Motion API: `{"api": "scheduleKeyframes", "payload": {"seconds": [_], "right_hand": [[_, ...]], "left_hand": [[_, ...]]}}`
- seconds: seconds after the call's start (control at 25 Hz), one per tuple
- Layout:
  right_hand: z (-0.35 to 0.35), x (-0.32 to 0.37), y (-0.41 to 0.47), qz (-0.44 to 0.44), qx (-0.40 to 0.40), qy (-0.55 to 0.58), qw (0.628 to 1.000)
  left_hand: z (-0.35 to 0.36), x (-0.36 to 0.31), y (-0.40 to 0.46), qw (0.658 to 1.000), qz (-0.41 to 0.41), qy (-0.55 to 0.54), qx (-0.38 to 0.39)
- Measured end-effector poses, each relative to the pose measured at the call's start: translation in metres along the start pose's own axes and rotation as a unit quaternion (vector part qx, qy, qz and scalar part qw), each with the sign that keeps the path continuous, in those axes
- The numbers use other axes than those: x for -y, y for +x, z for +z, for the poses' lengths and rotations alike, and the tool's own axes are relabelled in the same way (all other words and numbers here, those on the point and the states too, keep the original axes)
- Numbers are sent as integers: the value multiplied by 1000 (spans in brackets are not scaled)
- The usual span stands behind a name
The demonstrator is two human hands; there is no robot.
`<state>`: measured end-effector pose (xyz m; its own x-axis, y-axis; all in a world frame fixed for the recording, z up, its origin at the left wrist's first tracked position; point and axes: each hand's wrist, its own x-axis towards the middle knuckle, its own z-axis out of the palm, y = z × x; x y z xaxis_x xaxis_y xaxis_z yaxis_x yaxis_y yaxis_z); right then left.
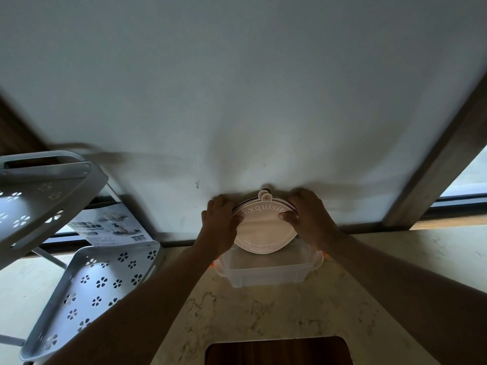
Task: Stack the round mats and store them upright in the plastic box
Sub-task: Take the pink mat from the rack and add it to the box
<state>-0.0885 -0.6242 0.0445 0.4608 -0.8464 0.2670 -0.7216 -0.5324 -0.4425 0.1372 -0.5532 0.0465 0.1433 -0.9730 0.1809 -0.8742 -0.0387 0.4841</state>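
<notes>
Both hands grip a stack of round mats (264,227) in the middle of the frame, one on each side. The left hand (220,225) curls around the stack's left edge, thumb on the pale front face, and the right hand (307,216) does the same on the right edge with its fingertips (286,216) pressed against the front. The stack stands upright on edge, its front mat a pale pinkish disc with raised lettering reading "Exquisite" along the top and a small round hanging tab at the upper rim; darker mat edges show just behind it. Its lower edge sits inside the clear rectangular plastic box (266,275), at the box's far side, close to the white wall (237,88) that fills the upper frame. The box has orange latches at its ends and rests on a cream marbled countertop (290,312).

At the left of the frame stands a grey metal rack with flower-shaped cut-outs (100,283), its lower tray reaching toward the box's left end but apart from it, and its upper tray further up at the left edge. A printed product card (110,227) leans behind the rack. A dark wooden board with rounded corners (279,351) lies at the bottom centre, well in front of the box. A dark window frame (434,164) slants up the right side.
</notes>
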Motion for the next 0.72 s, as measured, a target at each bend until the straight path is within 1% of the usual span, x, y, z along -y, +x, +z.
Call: {"api": "scheduleKeyframes", "payload": {"seconds": [0.28,0.4,0.52,0.72], "right_hand": [[-1,-1,-5,-25,-27,16,999],[-6,2,-7,-47,-28,10,998],[-14,7,-4,-44,-36,23,998],[-10,7,-5,-22,-3,18,1000]], "left_hand": [[7,2,-3,999,2,4,-34],[3,3,-4,999,11,12,-31],[-4,2,-4,999,24,10,-25],[-1,2,-6,999,31,15,-11]]}}
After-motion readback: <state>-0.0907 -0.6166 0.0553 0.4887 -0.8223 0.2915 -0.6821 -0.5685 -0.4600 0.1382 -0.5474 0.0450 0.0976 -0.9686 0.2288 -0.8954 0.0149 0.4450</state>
